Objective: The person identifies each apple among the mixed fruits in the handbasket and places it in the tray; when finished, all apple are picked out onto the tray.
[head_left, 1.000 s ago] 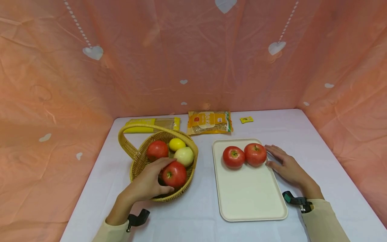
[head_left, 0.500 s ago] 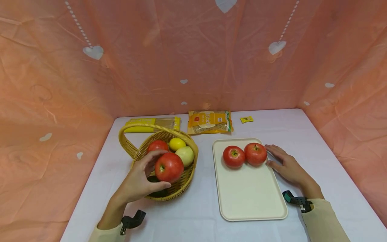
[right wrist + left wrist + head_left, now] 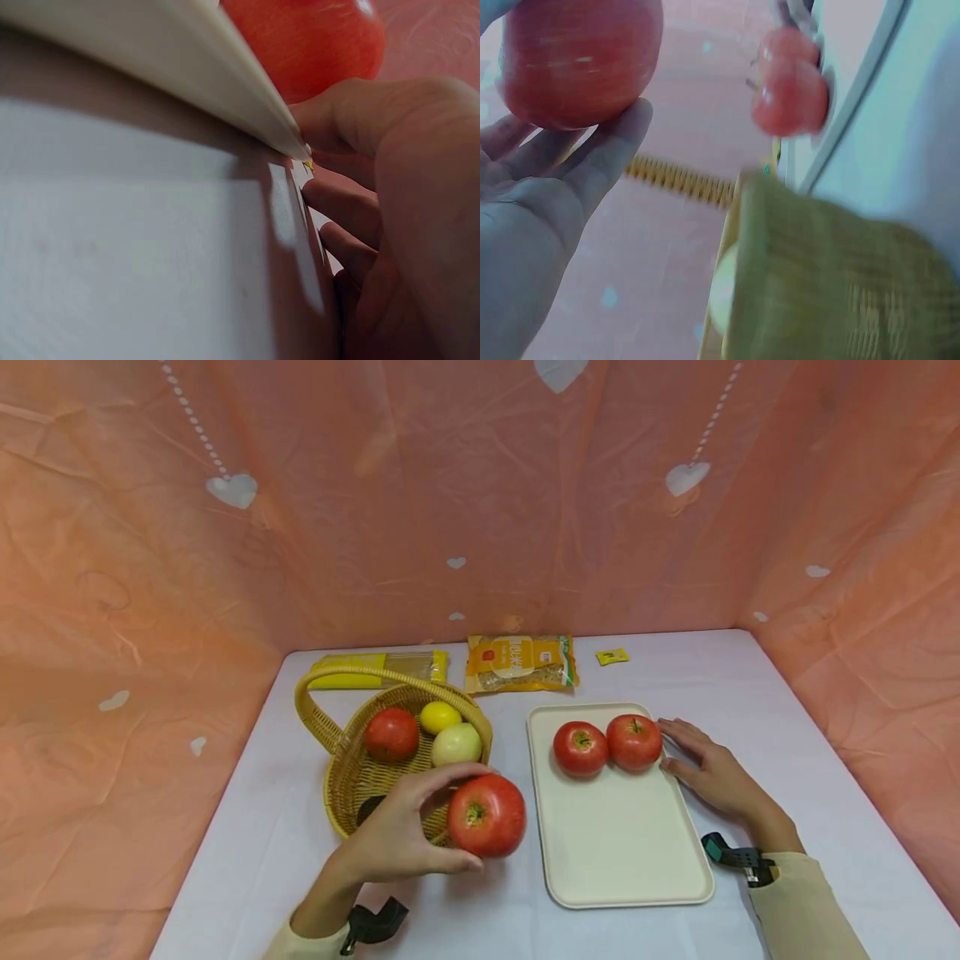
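Between the thumb and fingers of my left hand (image 3: 401, 831) is a red apple (image 3: 487, 817), held up over the basket's front right rim. The left wrist view shows the same apple (image 3: 581, 60) against the fingers. Inside the wicker basket (image 3: 341, 785) lie a reddish round fruit (image 3: 391, 734), a yellow lemon (image 3: 440, 717), a pale green round fruit (image 3: 457, 745) and a dark item (image 3: 367, 808) mostly behind the hand. Two apples, one left (image 3: 580, 749) and one right (image 3: 633, 742), sit on the cream tray (image 3: 618, 843). My right hand (image 3: 716, 777) rests with relaxed fingers at the tray's right edge.
Behind the basket lies a yellow noodle-like packet (image 3: 375, 668). An orange bag of grain (image 3: 520, 663) and a small yellow sachet (image 3: 612, 657) are along the table's back. The basket's tall handle (image 3: 390, 675) arches over its far side.
My left hand has lifted the apple out of the basket and carried it right, toward the tray. The dark item in the basket has come into view. My right hand stays put.
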Motion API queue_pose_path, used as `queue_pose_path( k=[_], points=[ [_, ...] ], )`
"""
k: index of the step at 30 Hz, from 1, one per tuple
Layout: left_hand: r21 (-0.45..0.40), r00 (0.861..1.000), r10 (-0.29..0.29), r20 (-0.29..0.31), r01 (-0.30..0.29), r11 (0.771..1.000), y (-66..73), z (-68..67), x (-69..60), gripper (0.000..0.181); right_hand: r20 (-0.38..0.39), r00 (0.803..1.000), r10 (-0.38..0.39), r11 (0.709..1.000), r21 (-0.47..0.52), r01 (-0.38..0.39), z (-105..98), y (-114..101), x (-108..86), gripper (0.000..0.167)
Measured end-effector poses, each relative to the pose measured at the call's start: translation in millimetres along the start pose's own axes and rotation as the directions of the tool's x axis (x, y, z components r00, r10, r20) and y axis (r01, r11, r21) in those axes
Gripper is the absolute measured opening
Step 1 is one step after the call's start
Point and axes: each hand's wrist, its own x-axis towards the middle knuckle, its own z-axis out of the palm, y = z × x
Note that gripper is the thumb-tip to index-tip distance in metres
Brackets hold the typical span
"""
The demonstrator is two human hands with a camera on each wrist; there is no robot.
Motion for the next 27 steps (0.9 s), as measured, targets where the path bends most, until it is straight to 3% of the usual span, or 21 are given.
queue_pose_path(
  k=[5,11,19,27],
  points=[
    [0.052,0.998,0.026,0.058,-0.029,0.998,-0.4,25.0,23.6,0.085,-0.002,1.0,-0.003,1.0,0.009,0.003,0,1,0.0,0.069],
    [0.047,0.992,0.038,0.121,-0.044,0.998,-3.0,54.4,50.8,0.086,0.009,1.0,0.014,1.0,0.007,-0.014,0,0,0.3,0.069],
    [0.048,0.977,0.008,0.214,-0.019,0.999,-12.9,90.9,83.8,0.086,0.013,1.0,0.024,1.0,-0.013,-0.024,-1,-2,-0.3,0.07],
    [0.168,0.975,0.02,0.222,-0.058,0.984,-25.9,121.0,114.7,0.085,0.011,1.0,0.021,1.0,-0.018,-0.021,-1,-2,-1.0,0.07]
  ],
)
